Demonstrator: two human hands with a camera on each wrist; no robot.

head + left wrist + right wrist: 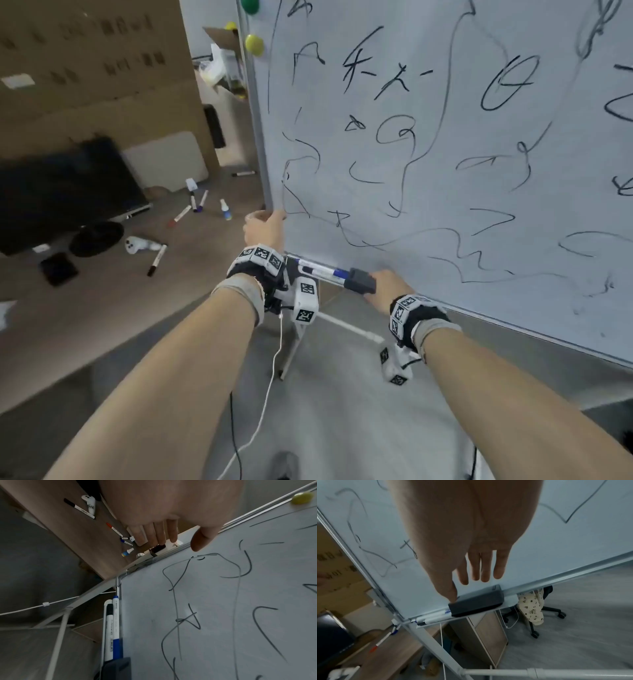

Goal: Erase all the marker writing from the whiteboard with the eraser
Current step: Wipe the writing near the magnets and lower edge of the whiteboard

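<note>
- Eraser point(476, 601) position is what the coming move depends on: it is lying on the marker tray point(508, 606) at the lower left of the whiteboard point(445, 154), directly under the fingertips of the right hand point(471, 547).
- Its long axis is laid along the tray, parallel to the bottom edge of the board.
- The right hand is seen with fingers straight and slightly spread; the thumb point(452, 593) is touching the eraser's near top corner, and nothing is gripped yet.
- The left hand point(265, 228) is placed further off, at the board's left frame, thumb on the front and fingers behind; a firm clamp cannot be confirmed.
- The eraser is seen as a dark grey block with rounded edges, next to two markers point(112, 628).
- Black marker writing is spread over the whole board.
</note>
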